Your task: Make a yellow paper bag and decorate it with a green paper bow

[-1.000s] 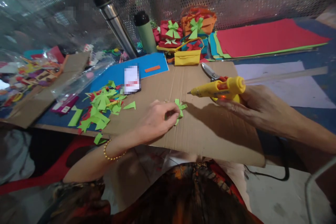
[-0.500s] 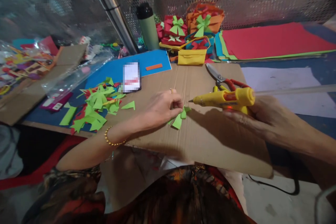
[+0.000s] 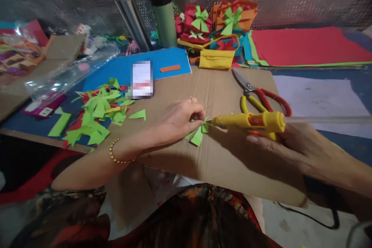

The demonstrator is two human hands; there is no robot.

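Observation:
My left hand pinches a small light-green paper bow against the brown cardboard sheet. Fingers and thumb cover part of the bow. My right hand is wrapped round a yellow hot glue gun, with a clear glue stick jutting from its back end. The gun's nozzle points left and reaches the top of the bow, close to my left fingertips. Whether glue is coming out is too small to see.
Red-handled scissors lie beyond the glue gun. Green paper scraps are heaped at left. Behind stand a green bottle, a yellow paper bag, orange paper bags and stacked red sheets. A blue sheet lies at back left.
The glue gun in my right hand has come closer to the bow, its nozzle now at the paper. My left hand keeps its pinch. The camera view has shifted slightly.

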